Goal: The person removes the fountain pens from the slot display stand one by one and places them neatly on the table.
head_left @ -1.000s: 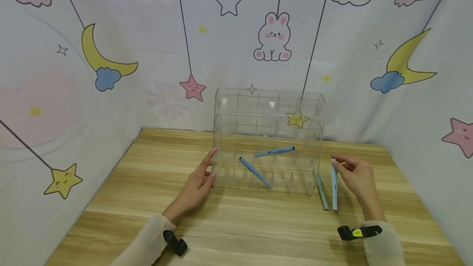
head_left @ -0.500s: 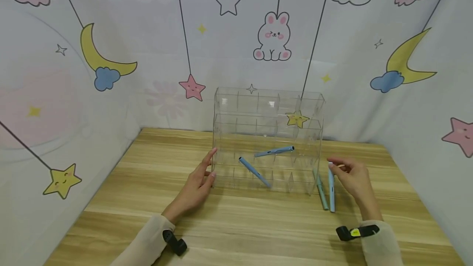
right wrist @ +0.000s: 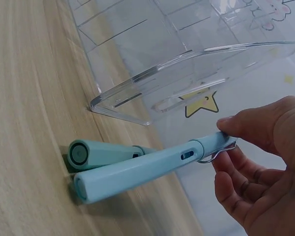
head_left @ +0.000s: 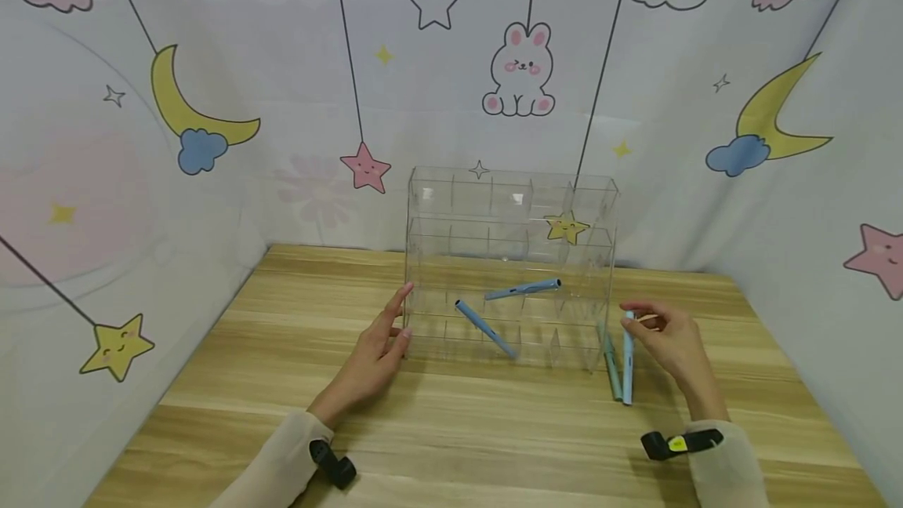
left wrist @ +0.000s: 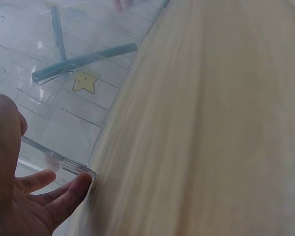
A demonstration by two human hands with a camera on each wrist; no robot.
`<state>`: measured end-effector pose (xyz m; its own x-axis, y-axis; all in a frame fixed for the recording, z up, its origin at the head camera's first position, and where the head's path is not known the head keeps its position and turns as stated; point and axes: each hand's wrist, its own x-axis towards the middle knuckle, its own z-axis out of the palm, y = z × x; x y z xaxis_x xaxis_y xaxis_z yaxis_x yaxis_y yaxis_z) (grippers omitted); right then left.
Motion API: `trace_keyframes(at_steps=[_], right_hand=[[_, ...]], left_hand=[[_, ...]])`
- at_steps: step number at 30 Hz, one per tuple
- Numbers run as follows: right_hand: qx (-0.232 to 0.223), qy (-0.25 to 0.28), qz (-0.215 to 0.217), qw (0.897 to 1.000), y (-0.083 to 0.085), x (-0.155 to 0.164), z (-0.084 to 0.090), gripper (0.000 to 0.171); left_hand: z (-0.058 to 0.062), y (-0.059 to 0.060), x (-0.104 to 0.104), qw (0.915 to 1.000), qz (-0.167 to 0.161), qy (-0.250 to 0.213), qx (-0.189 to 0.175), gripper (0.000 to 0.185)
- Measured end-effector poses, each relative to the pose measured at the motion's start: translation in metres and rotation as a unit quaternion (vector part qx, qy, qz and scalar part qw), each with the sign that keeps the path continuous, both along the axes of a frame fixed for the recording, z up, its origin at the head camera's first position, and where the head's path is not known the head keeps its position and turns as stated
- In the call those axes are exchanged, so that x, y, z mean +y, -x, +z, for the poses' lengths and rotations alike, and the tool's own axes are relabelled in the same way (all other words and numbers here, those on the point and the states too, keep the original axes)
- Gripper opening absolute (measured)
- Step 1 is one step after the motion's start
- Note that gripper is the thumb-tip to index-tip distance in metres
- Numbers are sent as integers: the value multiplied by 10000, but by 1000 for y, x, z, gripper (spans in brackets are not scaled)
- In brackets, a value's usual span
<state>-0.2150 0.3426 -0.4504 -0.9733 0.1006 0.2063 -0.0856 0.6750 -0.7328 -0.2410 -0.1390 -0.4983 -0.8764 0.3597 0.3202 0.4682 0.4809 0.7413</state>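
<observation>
The left hand lies with relaxed, nearly straight fingers against the left front corner of the clear acrylic compartment organizer, fingertips touching its wall as if to steady it; the left wrist view shows the fingers under that rounded corner, holding nothing. The organizer stands on the wooden worktop, and two blue pens are already inside it: one slanting down to the right in the front cells, and one lying nearly level behind it. Just beside the organizer's right wall a green-tinted pen lies flat on the worktop. Right next to it, the light blue pen is pinched at its clip end by the thumb and fingers of the right hand, while its far end rests on the worktop; in the right wrist view its barrel lies alongside the other pen, seemingly touching. The step in hand looks like picking this pen up to load it into the organizer. The next move would call for lifting it clear of its neighbour without rolling that one, carrying it over the right wall, and lowering it into a free cell while the left hand keeps the light organizer from sliding.
</observation>
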Motion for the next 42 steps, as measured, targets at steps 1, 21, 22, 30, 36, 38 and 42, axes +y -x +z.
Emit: trace_keyframes(at_steps=[1,21,22,30,36,38,42], right_hand=[[-11,-15,-7,10000,0,0,0,34],[-197,443,-784,9957,11,-9,-31,34],[-191,408,-791,9958,11,-9,-32,34],[-126,155,-873,9960,15,-8,-42,31],[-115,95,-955,9953,15,-6,-49,31],[-79,89,-962,9953,15,-7,-50,31],[-8,61,-1047,9945,15,-8,-53,30]], left_hand=[[0,0,0,10000,-1,-1,6,74],[0,0,-1,10000,-27,24,5,74],[0,0,-1,10000,-24,19,0,74],[2,0,1,10000,7,6,48,76],[1,0,0,10000,2,56,51,74],[1,0,0,10000,1,47,48,74],[1,0,0,10000,7,38,28,75]])
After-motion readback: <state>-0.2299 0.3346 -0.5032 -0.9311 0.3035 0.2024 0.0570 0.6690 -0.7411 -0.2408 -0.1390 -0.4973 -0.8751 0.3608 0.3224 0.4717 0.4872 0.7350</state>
